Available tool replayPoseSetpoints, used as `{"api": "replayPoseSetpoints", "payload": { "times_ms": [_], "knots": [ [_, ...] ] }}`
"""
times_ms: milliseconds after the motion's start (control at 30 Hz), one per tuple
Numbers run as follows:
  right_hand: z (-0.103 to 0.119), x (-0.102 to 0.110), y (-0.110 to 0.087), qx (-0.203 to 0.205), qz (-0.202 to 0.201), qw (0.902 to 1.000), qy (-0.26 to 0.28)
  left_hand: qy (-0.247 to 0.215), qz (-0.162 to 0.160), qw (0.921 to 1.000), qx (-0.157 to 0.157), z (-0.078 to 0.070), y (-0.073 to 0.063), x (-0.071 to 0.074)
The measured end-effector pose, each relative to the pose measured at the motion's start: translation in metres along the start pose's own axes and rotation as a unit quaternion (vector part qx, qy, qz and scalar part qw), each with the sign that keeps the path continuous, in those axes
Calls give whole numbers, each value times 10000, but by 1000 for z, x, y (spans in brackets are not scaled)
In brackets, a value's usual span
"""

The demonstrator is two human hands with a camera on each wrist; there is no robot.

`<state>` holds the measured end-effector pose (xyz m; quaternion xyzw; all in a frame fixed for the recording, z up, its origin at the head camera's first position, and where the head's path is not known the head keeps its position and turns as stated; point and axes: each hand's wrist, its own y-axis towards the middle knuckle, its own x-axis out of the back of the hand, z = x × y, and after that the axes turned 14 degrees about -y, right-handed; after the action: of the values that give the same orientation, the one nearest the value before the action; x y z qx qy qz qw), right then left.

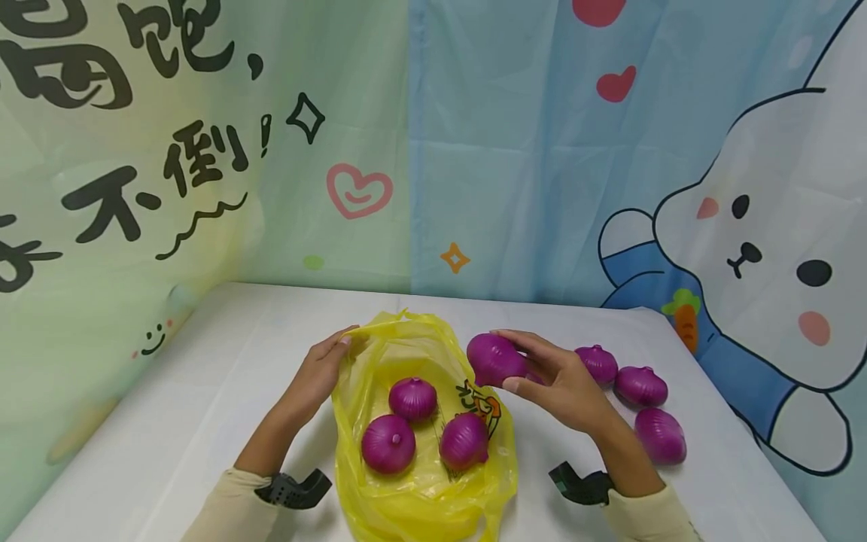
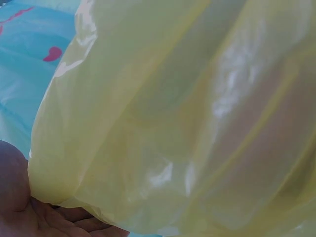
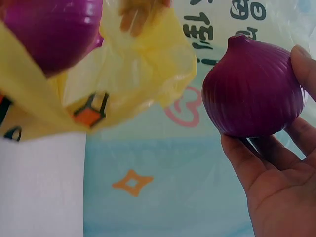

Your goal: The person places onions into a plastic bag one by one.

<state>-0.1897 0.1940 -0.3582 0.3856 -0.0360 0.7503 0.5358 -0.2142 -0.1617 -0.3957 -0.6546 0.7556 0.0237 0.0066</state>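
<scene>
A yellow plastic bag (image 1: 406,350) lies with its mouth spread wide, holding three purple onions, among them a front left onion (image 1: 389,444) and one at the right (image 1: 464,442). At the bag's upper left edge, my left hand (image 1: 311,384) pinches the film between thumb and fingers; in the left wrist view the bag hides part of that hand. My right hand (image 1: 567,388) grips another purple onion (image 1: 493,359) above the bag's right edge. The right wrist view shows this onion (image 3: 254,91) clasped by thumb and fingers, apart from the bag.
Three more purple onions, including the nearest one (image 1: 660,435), sit on the white table (image 1: 223,376) to the right, beyond my right forearm. A printed curtain (image 1: 474,150) hangs behind the table. Dark wrist-worn devices sit on both wrists.
</scene>
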Motion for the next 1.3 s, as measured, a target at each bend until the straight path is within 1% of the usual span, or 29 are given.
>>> {"api": "replayPoseSetpoints", "payload": {
  "times_ms": [67, 200, 333, 467, 567, 767, 900, 1033, 1133, 1200, 1300],
  "knots": [
    [1, -4, 4, 173, 109, 9997, 152, 1, -10, 10000, 6, -1, 0, 0],
    [3, -15, 10, 461, 350, 9979, 277, 26, -13, 10000, 10, -1, 0, -1],
    [7, -26, 15, 573, 607, 9959, 341, 65, -27, 10000, 7, -1, -1, -1],
    [8, -36, 21, 543, 833, 9945, 319, 71, -30, 10000, -24, 1, -2, -1],
    [7, -43, 27, 502, 1060, 9923, 407, 68, -4, 9999, -80, 1, -2, 0],
    [0, -55, 40, 621, 1462, 9853, 633, 26, 56, 9999, -95, 1, -1, -1],
    [-5, -65, 43, 489, 1795, 9801, 687, 28, 40, 9999, -90, 1, 0, -2],
    [-10, -73, 43, 288, 2017, 9778, 485, 62, 27, 9999, -115, 1, 1, -2],
    [-12, -77, 43, 252, 2087, 9770, 364, 86, 21, 9998, -165, 1, 1, -1],
    [-11, -78, 43, 265, 2104, 9767, 313, 84, 20, 9998, -197, 1, 1, 0],
    [-10, -81, 44, 422, 2152, 9754, 219, 53, 21, 9998, -196, 2, 1, 1]
  ]
}}
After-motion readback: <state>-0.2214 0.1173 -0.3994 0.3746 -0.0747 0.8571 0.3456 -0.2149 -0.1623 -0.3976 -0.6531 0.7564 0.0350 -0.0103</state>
